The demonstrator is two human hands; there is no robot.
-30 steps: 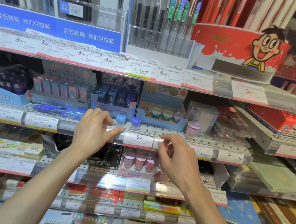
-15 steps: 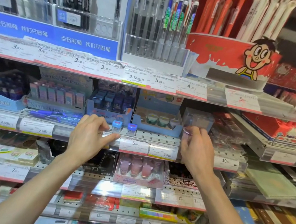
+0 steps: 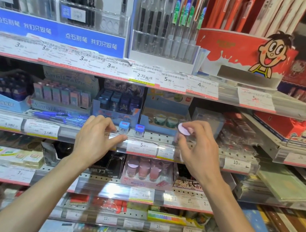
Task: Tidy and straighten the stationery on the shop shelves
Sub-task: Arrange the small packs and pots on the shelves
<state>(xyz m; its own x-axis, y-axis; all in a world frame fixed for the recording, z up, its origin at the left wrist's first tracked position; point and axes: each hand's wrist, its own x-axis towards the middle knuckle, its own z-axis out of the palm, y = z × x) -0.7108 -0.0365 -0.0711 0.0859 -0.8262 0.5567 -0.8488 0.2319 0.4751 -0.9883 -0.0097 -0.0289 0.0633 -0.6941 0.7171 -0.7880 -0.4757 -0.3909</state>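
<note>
My right hand (image 3: 196,152) grips a small pink cup-shaped item (image 3: 184,130) with a lilac lid, tilted and lifted just above the middle shelf's perforated edge (image 3: 157,136). My left hand (image 3: 97,137) rests on the clear price rail (image 3: 143,148), thumb stretched along it, fingers curled over its top beside two small blue-capped clear boxes (image 3: 131,129) standing loose at the shelf front. One shelf down, a pink display box (image 3: 148,172) holds several matching pink cups.
Display boxes of erasers and small stationery (image 3: 61,95) line the middle shelf. Pen racks (image 3: 168,28) and a red cartoon tub (image 3: 244,54) stand above. Notebooks (image 3: 285,185) stack at the right. Price tags run along every shelf edge.
My right hand left the price rail, reached to the pink cup on the shelf, took hold of it and lifted it. My left hand stayed on the rail.
</note>
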